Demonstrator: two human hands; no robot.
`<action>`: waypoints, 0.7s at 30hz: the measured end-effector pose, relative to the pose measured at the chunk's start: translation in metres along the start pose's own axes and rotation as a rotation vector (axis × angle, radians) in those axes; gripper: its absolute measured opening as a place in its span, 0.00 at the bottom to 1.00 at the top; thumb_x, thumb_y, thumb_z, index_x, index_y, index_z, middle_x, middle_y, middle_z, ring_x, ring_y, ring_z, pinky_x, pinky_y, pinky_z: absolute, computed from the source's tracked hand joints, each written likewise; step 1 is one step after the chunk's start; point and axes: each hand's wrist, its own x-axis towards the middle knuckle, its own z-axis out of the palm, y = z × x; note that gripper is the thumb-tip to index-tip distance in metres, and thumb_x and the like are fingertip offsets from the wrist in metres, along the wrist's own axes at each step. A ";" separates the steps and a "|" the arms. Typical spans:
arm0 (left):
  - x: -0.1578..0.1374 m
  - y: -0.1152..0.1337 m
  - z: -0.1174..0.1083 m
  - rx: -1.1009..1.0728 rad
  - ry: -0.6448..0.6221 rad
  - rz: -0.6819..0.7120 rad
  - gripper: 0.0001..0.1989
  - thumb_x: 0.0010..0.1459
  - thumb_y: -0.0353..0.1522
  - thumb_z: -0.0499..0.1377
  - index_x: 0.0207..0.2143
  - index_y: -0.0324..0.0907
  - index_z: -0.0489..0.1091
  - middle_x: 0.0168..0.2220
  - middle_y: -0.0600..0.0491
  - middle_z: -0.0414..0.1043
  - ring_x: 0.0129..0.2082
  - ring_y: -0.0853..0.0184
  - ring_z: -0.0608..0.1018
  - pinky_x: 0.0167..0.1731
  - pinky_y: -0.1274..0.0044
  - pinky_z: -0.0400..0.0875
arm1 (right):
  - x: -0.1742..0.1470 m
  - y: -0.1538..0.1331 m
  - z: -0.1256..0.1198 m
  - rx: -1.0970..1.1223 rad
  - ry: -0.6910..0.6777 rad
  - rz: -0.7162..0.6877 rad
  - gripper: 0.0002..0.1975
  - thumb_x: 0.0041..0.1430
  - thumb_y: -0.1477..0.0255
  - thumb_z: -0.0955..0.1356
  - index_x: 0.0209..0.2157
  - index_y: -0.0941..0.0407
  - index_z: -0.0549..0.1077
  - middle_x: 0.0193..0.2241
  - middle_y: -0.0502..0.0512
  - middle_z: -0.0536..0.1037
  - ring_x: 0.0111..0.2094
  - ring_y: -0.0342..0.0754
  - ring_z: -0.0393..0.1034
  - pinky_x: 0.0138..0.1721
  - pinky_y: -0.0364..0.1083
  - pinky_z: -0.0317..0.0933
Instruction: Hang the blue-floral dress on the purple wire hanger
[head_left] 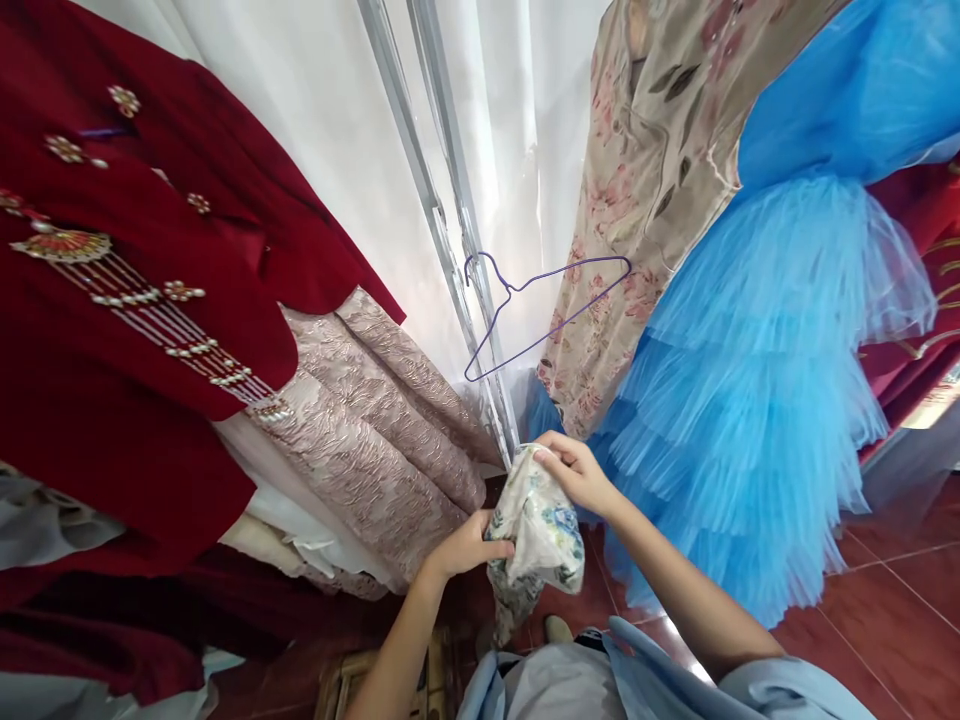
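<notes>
A bunched white garment with blue and green flowers [536,530] hangs between my two hands, in front of my body. My left hand [472,545] grips its left side, thumb lying over the cloth. Higher up, my right hand [574,475] pinches the garment's upper edge, fingers curled. What kind of garment it is cannot be made out. Beyond my hands, a purple wire hanger [547,310] with nothing on it hangs by the metal rails.
To the left hang a dark red jacket [225,190] with beaded trim and a pink brocade skirt [375,450]. A floral dress [622,200] and a layered blue tulle gown [727,400] hang on the right. Below are red floor tiles [885,620] and a wooden stool-like piece [352,685].
</notes>
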 end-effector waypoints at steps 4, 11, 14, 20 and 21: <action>-0.013 -0.006 -0.015 0.178 0.022 -0.085 0.25 0.49 0.54 0.66 0.26 0.40 0.73 0.27 0.52 0.70 0.32 0.62 0.72 0.35 0.74 0.68 | 0.003 -0.011 -0.022 -0.006 0.192 -0.041 0.17 0.62 0.56 0.70 0.35 0.56 0.76 0.29 0.53 0.75 0.28 0.45 0.66 0.30 0.42 0.61; -0.014 0.007 -0.051 0.326 0.212 0.179 0.25 0.59 0.52 0.57 0.24 0.39 0.72 0.32 0.48 0.70 0.39 0.60 0.72 0.45 0.71 0.66 | -0.004 -0.008 -0.054 0.353 -0.176 0.365 0.21 0.55 0.53 0.74 0.37 0.58 0.74 0.26 0.51 0.75 0.22 0.40 0.65 0.24 0.38 0.58; -0.013 0.013 -0.053 0.311 0.416 0.190 0.19 0.57 0.47 0.61 0.24 0.41 0.73 0.29 0.49 0.72 0.38 0.58 0.73 0.44 0.70 0.66 | -0.014 -0.002 -0.045 0.357 -0.698 0.543 0.32 0.52 0.52 0.76 0.49 0.62 0.74 0.27 0.52 0.77 0.22 0.39 0.67 0.24 0.37 0.59; -0.010 0.031 -0.074 0.309 0.375 0.080 0.19 0.51 0.46 0.65 0.21 0.40 0.69 0.21 0.55 0.65 0.25 0.68 0.66 0.27 0.78 0.60 | -0.029 0.017 -0.011 0.196 -1.123 0.604 0.24 0.46 0.57 0.78 0.35 0.65 0.80 0.26 0.52 0.78 0.27 0.43 0.71 0.29 0.39 0.64; -0.011 0.034 -0.081 0.294 0.281 0.044 0.18 0.48 0.45 0.67 0.23 0.39 0.70 0.22 0.55 0.67 0.25 0.68 0.67 0.27 0.78 0.60 | -0.030 0.019 -0.013 0.202 -1.057 0.582 0.22 0.46 0.58 0.78 0.31 0.64 0.79 0.23 0.52 0.77 0.25 0.42 0.68 0.27 0.39 0.62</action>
